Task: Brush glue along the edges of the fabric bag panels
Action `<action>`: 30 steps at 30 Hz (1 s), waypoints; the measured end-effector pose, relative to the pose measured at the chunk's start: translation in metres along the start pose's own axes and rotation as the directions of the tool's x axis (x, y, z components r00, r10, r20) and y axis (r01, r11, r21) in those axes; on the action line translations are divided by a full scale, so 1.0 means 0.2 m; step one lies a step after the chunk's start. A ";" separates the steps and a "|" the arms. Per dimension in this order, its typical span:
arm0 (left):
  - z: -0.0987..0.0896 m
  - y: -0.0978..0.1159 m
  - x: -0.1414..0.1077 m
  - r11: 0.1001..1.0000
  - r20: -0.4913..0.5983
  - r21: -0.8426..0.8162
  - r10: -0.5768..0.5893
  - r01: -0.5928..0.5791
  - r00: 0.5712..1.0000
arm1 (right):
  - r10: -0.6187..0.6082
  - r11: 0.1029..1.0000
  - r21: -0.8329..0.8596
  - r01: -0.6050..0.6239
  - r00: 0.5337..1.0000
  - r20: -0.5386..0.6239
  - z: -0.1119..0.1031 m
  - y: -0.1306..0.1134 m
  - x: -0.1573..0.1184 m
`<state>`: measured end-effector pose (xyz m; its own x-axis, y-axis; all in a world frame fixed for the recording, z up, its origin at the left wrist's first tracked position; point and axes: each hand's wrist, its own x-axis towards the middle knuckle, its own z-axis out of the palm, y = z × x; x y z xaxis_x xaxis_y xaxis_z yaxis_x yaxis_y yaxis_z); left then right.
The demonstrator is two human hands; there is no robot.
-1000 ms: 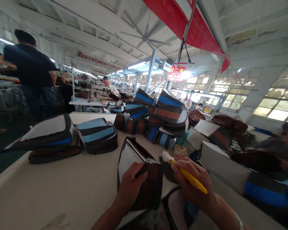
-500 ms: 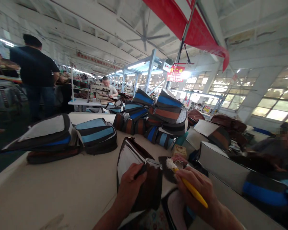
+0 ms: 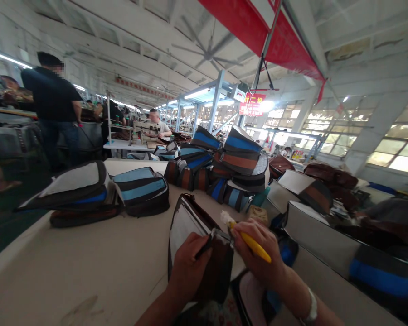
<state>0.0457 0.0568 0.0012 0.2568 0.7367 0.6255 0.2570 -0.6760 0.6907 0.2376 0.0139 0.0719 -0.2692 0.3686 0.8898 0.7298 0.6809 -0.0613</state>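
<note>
Here, left hand (image 3: 189, 262) tight on an open brown bag (image 3: 221, 269), contents unclear, right hand (image 3: 260, 269) around a yellow brush (image 3: 252, 245).

Left hand (image 3: 190, 262) gripping a brown-and-black bag piece (image 3: 221, 267), right hand (image 3: 260, 246) holding 1 yellow-handled brush (image 3: 255, 246), 1 light-blue-striped piece (image 3: 141, 190) on the pale table (image 3: 122, 267)

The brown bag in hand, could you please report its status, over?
Left hand gripping brown bag at its edge. Right hand holding yellow-handled brush, white tip up. Striped bags piled beyond, apart from both hands.
</note>
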 end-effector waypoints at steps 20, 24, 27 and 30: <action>0.15 -0.05 -0.11 0.665 0.135 0.609 0.450 -0.432 0.883 | -0.165 0.986 0.091 0.137 0.838 0.520 -0.09 -0.01 0.15; 0.17 -0.05 -0.11 0.648 0.142 0.614 0.471 -0.451 0.870 | -0.145 0.989 0.077 0.123 0.826 0.544 -0.07 -0.03 0.19; 0.15 -0.06 -0.11 0.647 0.149 0.604 0.482 -0.465 0.863 | -0.189 0.979 0.048 0.200 0.785 0.590 -0.07 -0.04 0.21; 0.08 -0.09 -0.12 0.631 0.176 0.581 0.519 -0.513 0.837 | -0.183 0.973 -0.028 0.231 0.834 0.521 -0.08 -0.02 0.22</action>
<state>0.0508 0.0500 -0.0321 0.5117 0.2626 0.8181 0.5720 -0.8146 -0.0963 0.2329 0.0168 0.1195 -0.6854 0.5125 0.5174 0.6652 0.7297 0.1584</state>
